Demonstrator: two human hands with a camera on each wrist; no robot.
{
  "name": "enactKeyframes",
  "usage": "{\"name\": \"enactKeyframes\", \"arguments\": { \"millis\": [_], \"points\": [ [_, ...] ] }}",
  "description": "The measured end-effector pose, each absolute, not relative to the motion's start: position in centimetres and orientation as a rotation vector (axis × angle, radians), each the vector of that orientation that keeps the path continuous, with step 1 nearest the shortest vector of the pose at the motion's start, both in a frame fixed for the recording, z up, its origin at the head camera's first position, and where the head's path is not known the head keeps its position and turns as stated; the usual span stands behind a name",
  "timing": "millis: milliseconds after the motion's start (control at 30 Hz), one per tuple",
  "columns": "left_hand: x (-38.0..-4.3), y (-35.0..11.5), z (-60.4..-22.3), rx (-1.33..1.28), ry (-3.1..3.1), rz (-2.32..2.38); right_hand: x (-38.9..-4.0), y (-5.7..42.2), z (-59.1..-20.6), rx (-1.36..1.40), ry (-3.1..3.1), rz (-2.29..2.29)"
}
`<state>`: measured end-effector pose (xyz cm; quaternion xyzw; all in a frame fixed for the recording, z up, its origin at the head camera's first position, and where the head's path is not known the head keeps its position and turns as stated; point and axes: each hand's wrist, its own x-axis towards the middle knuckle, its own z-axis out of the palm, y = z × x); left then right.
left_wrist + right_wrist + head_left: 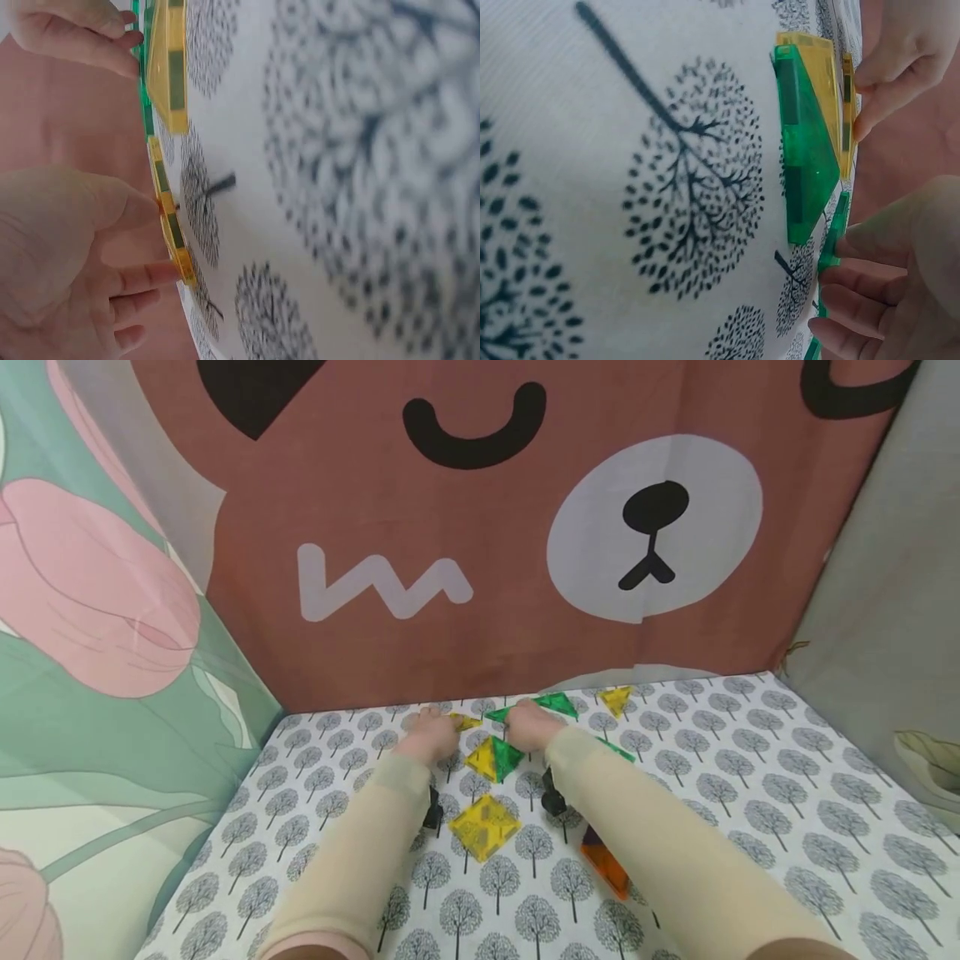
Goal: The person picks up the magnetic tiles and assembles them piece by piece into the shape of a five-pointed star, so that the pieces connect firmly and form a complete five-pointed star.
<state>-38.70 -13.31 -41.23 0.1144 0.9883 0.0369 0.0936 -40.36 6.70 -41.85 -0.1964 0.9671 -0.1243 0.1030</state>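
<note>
My left hand (431,735) reaches to the back of the table and holds a yellow translucent triangle tile (468,722) by its edge, thumb and index finger spread along it. Beside it, my right hand (531,727) grips a green triangle tile (831,247) between thumb and fingers. The two held tiles lie flat, close to each other, at the cloth's far side. Just in front of the hands, a yellow triangle tile (481,758) and a green triangle tile (506,760) lie side by side, edges together. Nearer me lies a yellow square tile (484,828).
Behind the right hand lie another green tile (557,703) and a yellow triangle (617,700). My right forearm partly covers a green tile (617,748) and an orange tile (606,868) with a dark piece. A brown bear-print curtain (465,652) hangs at the back edge.
</note>
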Motion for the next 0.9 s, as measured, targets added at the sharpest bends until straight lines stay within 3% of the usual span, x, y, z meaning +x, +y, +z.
{"name": "enactKeyframes", "arguments": {
  "millis": [900],
  "points": [
    [-39.1,-12.0,-42.0,0.432,2.911,0.387,-39.5,7.9,-41.8,-0.627,2.816,-0.412]
  ]
}}
